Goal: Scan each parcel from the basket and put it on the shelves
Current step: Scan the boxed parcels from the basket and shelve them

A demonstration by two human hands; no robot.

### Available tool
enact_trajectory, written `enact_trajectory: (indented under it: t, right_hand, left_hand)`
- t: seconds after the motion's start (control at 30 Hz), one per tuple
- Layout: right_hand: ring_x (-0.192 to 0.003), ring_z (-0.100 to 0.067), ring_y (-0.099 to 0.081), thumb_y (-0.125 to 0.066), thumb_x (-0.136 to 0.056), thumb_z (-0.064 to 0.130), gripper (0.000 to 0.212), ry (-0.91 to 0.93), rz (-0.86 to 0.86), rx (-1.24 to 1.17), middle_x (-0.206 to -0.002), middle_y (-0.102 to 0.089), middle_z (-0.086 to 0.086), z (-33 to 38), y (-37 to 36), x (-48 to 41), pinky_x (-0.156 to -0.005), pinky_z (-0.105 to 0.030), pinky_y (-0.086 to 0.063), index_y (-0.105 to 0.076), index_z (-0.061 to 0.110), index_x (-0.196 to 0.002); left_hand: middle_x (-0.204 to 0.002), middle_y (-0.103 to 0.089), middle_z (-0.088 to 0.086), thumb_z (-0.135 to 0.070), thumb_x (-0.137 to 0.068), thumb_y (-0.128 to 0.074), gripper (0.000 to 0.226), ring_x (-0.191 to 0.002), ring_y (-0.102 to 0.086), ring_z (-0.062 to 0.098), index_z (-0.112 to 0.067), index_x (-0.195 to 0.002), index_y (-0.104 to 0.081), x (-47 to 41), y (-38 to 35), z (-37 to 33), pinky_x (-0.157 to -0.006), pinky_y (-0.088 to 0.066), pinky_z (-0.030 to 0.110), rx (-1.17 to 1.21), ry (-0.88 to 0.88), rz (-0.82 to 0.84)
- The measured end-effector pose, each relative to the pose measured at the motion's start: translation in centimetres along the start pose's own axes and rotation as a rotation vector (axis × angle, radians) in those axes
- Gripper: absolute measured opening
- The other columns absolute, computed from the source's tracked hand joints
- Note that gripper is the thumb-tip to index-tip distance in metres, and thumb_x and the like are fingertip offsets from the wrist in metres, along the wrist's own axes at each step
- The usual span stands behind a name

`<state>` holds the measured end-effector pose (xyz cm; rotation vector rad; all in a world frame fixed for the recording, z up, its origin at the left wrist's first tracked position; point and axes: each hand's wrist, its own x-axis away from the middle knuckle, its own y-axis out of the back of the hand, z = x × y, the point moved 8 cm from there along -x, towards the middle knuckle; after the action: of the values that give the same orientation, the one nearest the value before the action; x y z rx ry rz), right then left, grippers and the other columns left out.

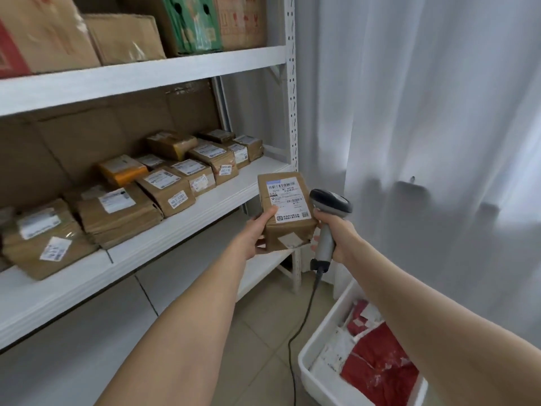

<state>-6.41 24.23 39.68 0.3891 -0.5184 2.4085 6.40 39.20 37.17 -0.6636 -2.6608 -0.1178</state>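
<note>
Gripping a parcel (285, 200) from beneath, thumb on its label, the left hand (255, 234) held it just in front of the right end of the shelves (205, 208). The right hand (336, 234) was curled round a scanner (330, 200), right of the shelves beside the parcel; the white basket (325, 329) sat lower, right of the shelves.

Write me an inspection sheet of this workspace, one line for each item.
Surface: white shelf, with labelled parcels in rows towards the back; the front strip is bare.
Job's things: parcel held label up beside the scanner; the white basket on the floor holds red bags.
Clutter: nothing seen.
Grips: left hand holds the parcel, thumb on its label; right hand grips the scanner's handle.
Cables: dark cable hangs from the scanner to the floor, beside the basket.
Surroundings: big boxes on the upper shelf; white curtain at right; tiled floor.
</note>
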Motion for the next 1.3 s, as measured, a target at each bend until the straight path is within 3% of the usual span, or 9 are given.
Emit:
enact_trajectory:
  t: [0.07,0.17,0.5,0.63,0.77,0.9,1.0,1.17,1.3]
  right_hand:
    - [-0.106,-0.035,-0.065,-0.074,-0.085,0.015,0.046,0.001,0.056,-0.032,-0.116,-0.067,-0.017,0.0,-2.9,0.6,-0.096,-0.052,-0.051,-0.055,0.007,-0.126]
    - [-0.108,-0.037,-0.064,-0.074,-0.083,0.01,0.049,-0.005,0.128,-0.043,-0.119,-0.065,-0.018,-0.1,-6.8,1.4,-0.093,-0.051,-0.053,-0.054,0.007,-0.128]
    - [-0.104,-0.034,-0.064,-0.078,-0.08,0.017,0.042,0.005,0.327,0.077,-0.113,-0.067,-0.014,-2.2,-21.6,4.8,-0.093,-0.052,-0.053,-0.056,0.013,-0.116]
    - [-0.093,-0.026,-0.063,-0.077,-0.082,0.019,0.03,-0.009,0.391,0.105,-0.107,-0.065,-0.009,-3.9,-29.0,5.9,-0.073,-0.04,-0.057,-0.056,0.018,-0.102]
    - [-0.102,-0.032,-0.065,-0.081,-0.076,0.021,0.059,0.004,0.442,0.116,-0.116,-0.065,-0.013,-5.8,-37.8,7.2,-0.088,-0.048,-0.056,-0.052,0.012,-0.126]
    - [-0.085,-0.026,-0.069,-0.08,-0.079,0.02,0.048,-0.036,0.476,0.077,-0.1,-0.07,-0.01,-8.6,-47.1,8.8,-0.066,-0.035,-0.059,-0.058,0.01,-0.121]
    - [-0.092,-0.025,-0.067,-0.079,-0.08,0.023,0.045,-0.073,0.472,0.083,-0.103,-0.069,-0.011,-10.8,-52.7,9.8,-0.079,-0.038,-0.057,-0.06,0.009,-0.118]
    - [-0.108,-0.025,-0.062,-0.076,-0.083,0.024,0.049,-0.077,0.413,0.122,-0.116,-0.065,-0.009,-12.8,-57.6,10.4,-0.095,-0.043,-0.053,-0.054,0.01,-0.125]
    - [-0.11,-0.025,-0.061,-0.073,-0.087,0.025,0.042,-0.064,0.361,0.187,-0.116,-0.063,-0.009,-13.6,-58.7,9.8,-0.099,-0.042,-0.051,-0.051,0.011,-0.12]
  left_hand:
    - [-0.115,-0.063,0.005,-0.061,-0.07,-0.073,0.068,-0.103,-0.058,0.025,-0.028,-0.126,-0.052,1.6,2.5,-0.8,-0.086,-0.054,0.045,-0.006,-0.016,-0.028]
    - [-0.111,-0.064,0.004,-0.056,-0.068,-0.077,0.068,-0.103,-0.058,0.027,-0.03,-0.125,-0.052,4.0,6.6,-2.0,-0.085,-0.054,0.047,0.013,-0.043,-0.094]
    - [-0.114,-0.063,0.004,-0.05,-0.078,-0.071,0.065,-0.101,-0.059,0.023,-0.025,-0.133,-0.048,11.4,21.2,-5.4,-0.073,-0.054,0.037,-0.015,-0.095,-0.349]
    - [-0.102,-0.066,0.003,-0.049,-0.079,-0.069,0.056,-0.094,-0.062,0.022,-0.025,-0.128,-0.052,13.2,28.7,-5.9,-0.073,-0.055,0.038,0.019,-0.112,-0.464]
    - [-0.101,-0.067,0.004,-0.049,-0.077,-0.067,0.053,-0.093,-0.063,0.024,-0.026,-0.123,-0.056,14.6,38.0,-7.0,-0.062,-0.056,0.034,0.083,-0.142,-0.541]
    - [-0.103,-0.066,0.005,-0.047,-0.078,-0.066,0.048,-0.095,-0.062,0.025,-0.026,-0.12,-0.058,15.7,48.1,-8.3,-0.063,-0.055,0.036,0.134,-0.161,-0.604]
    - [-0.106,-0.065,0.007,-0.048,-0.075,-0.066,0.05,-0.097,-0.061,0.026,-0.026,-0.119,-0.058,17.0,55.0,-8.1,-0.066,-0.053,0.038,0.161,-0.115,-0.634]
    - [-0.111,-0.061,0.014,-0.043,-0.069,-0.072,0.056,-0.102,-0.058,0.033,-0.018,-0.116,-0.056,18.1,62.3,-4.8,-0.079,-0.052,0.054,0.211,0.12,-0.595]
    - [-0.113,-0.055,0.018,-0.039,-0.069,-0.073,0.054,-0.102,-0.055,0.043,-0.015,-0.113,-0.052,18.3,63.9,-1.7,-0.068,-0.05,0.065,0.191,0.289,-0.519]
